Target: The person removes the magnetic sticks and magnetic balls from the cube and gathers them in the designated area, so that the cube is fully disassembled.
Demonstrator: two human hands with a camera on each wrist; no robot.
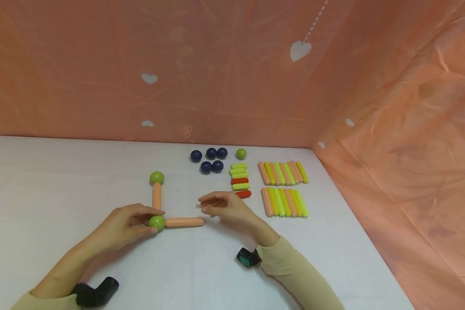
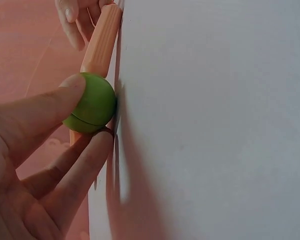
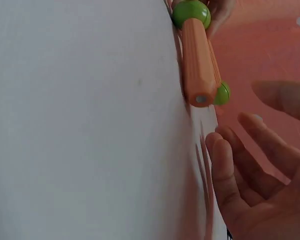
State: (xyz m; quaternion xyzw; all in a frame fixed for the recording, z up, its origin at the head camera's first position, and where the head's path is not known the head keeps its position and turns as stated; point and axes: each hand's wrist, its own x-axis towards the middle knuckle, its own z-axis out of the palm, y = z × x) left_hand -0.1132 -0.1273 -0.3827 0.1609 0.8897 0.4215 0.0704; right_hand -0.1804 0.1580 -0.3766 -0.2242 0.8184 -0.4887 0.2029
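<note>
My left hand [image 1: 125, 226] pinches a green ball [image 2: 96, 102] between thumb and fingers, low on the table. From this ball one orange rod [image 1: 184, 222] points right and another orange rod [image 1: 156, 196] points away, forming an L. A second green ball [image 1: 156, 178] sits on the far end of the latter rod. Just beyond the free end of the right-pointing rod hovers my right hand [image 1: 228, 209], fingers loosely bent and holding nothing. In the right wrist view that rod's bare end shows a small grey metallic dot [image 3: 200, 99].
Several dark blue balls [image 1: 206, 167] and a single green ball [image 1: 241, 153] lie at the back. Short green and red rods [image 1: 240, 181] form a column beyond my right hand. Two rows of longer orange, yellow and green rods [image 1: 284, 202] lie at right. An orange cloth [image 1: 217, 86] hangs behind the table.
</note>
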